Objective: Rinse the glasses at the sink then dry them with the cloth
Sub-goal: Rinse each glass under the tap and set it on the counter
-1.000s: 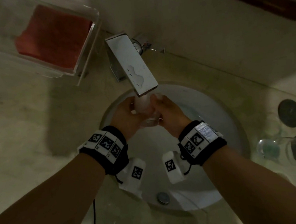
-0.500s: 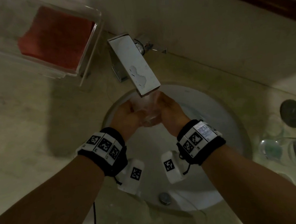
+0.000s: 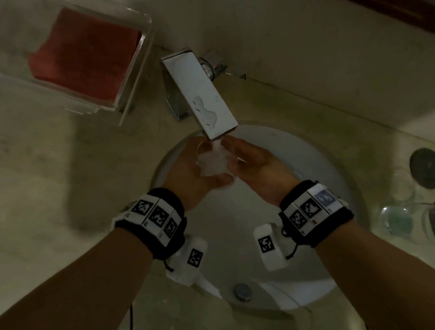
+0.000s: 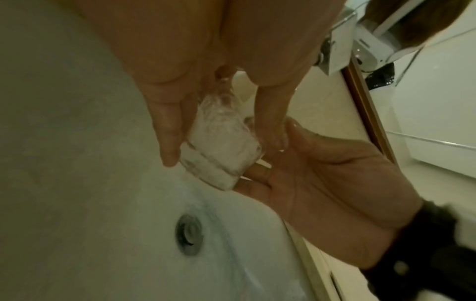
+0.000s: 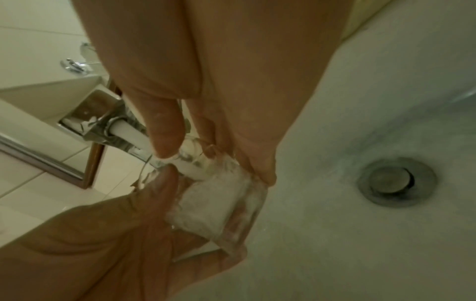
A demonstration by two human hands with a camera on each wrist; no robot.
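A clear glass (image 3: 214,162) is under the faucet (image 3: 201,99), and running water froths white inside it. My left hand (image 3: 191,167) grips it from the left, thumb on one side and fingers on the other (image 4: 221,142). My right hand (image 3: 249,158) holds it from the right, with its thumb near the rim and its fingers along the side (image 5: 206,160). The glass (image 5: 219,205) is tilted above the white sink basin (image 3: 314,181). A red cloth (image 3: 83,52) lies folded in a clear tray (image 3: 145,51) at the back left.
A second clear glass (image 3: 418,221) lies on its side on the counter to the right of the basin, beside dark round coasters (image 3: 427,168). The drain (image 3: 242,291) sits at the near side of the basin. The wall runs close behind the faucet.
Both hands have shifted slightly away from me with the glass under the spout. The right hand's fingers look straighter than before. Water now froths more in the glass.
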